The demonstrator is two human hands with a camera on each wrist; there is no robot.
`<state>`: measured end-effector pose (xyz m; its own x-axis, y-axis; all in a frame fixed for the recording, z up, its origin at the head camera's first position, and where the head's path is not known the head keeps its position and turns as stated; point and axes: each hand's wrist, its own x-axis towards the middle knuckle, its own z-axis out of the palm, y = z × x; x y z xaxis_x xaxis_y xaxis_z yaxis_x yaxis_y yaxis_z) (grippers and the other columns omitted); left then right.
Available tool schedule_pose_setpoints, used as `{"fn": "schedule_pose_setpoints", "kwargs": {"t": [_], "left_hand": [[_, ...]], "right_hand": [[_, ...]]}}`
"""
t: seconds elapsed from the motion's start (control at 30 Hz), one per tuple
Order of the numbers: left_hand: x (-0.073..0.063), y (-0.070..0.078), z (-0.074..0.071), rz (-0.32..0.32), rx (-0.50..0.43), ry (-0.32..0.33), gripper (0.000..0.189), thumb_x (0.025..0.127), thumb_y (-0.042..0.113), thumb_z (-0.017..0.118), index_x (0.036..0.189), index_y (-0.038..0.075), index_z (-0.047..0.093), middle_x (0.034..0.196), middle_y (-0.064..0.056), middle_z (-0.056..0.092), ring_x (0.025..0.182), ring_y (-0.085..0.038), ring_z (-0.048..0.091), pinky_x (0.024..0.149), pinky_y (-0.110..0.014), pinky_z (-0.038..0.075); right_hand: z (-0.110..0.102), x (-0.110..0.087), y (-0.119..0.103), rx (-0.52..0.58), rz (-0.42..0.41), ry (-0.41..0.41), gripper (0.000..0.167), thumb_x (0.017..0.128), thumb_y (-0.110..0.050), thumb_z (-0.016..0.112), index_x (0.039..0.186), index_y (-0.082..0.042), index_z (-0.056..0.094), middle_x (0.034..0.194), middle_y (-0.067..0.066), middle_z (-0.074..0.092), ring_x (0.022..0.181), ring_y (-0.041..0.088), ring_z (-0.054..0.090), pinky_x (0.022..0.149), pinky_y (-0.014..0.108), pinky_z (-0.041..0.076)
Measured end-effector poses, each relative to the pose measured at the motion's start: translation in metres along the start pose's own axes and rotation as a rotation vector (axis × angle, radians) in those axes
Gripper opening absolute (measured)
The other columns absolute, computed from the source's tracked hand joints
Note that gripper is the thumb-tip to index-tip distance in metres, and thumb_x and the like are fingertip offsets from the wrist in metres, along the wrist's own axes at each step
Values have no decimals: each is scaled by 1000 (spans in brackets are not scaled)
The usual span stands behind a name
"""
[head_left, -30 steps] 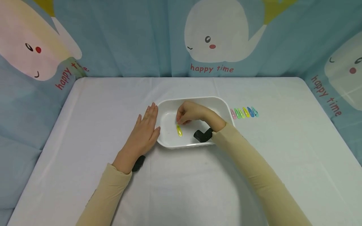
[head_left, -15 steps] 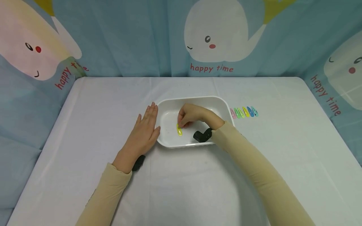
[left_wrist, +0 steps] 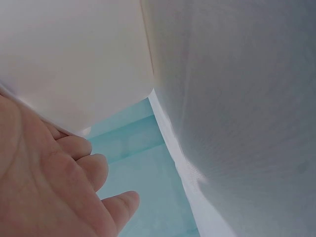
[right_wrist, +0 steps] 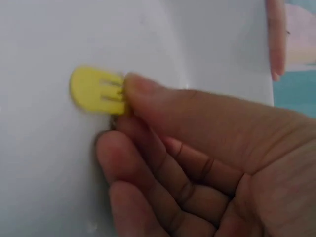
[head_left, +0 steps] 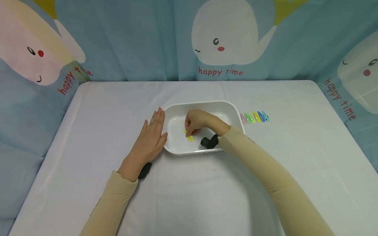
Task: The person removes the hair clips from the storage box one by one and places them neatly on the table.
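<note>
My right hand (head_left: 196,120) is inside the white tray (head_left: 206,152), pinching a yellow hair clip (right_wrist: 96,91) between thumb and index finger. The clip's wide rounded end sticks out beyond the thumb in the right wrist view, while its other end is hidden by the fingers. My left hand (head_left: 149,135) lies with straight fingers along the tray's left wall, touching it. In the left wrist view the left palm and fingers (left_wrist: 76,173) are beside the tray's outer side (left_wrist: 89,59).
Right of the tray, several hair clips (head_left: 254,117) in pink, green, yellow and blue lie in a row on the white table (head_left: 295,147). A black wrist device (head_left: 209,143) sits at the right wrist, another (head_left: 145,170) under the left. A blue printed curtain (head_left: 147,39) surrounds the table.
The right fingers have come down onto the yellow hair clip, which lay on the tray floor, and now pinch it; the clip has turned slightly. The left hand has stayed in place.
</note>
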<state>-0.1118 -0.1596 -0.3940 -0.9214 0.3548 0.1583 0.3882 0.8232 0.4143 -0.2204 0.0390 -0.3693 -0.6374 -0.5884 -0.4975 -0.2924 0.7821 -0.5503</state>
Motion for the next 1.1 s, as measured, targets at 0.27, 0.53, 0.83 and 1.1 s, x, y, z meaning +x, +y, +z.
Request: {"fn": "schedule_pose_setpoints", "kwargs": {"t": [0.27,0.53,0.83,1.1], "left_hand": [[0,0,1,1,3,0,65,98,23,36,150,-1,6,157,-13,4,144,-27,4,110,-57,10],[0,-1,1,0,1,0,65,98,21,38,150,-1,6,157,-14,5,144,-27,4,110,-57,10],[-1,0,0,3,-4,-9,64,99,24,35,150,-2,6,157,-14,5,144,-27,4,110,-57,9],[-1,0,0,1,-6,-12,64,99,23,36,150,-1,5,157,-13,3,144,-26,2,110,-57,9]], "right_hand": [[0,-5,4,210,29,-3,10,74,0,75,73,-2,65,64,2,60,55,11,55,55,22,47],[-3,-7,4,260,24,-27,11,77,0,73,72,-3,63,64,2,59,56,11,55,55,22,47],[-7,-11,3,280,-11,-53,10,83,0,67,76,-2,59,69,4,60,59,13,59,59,24,51],[-17,-24,9,271,-43,-45,6,82,1,61,86,5,61,76,5,61,66,15,57,67,27,52]]}}
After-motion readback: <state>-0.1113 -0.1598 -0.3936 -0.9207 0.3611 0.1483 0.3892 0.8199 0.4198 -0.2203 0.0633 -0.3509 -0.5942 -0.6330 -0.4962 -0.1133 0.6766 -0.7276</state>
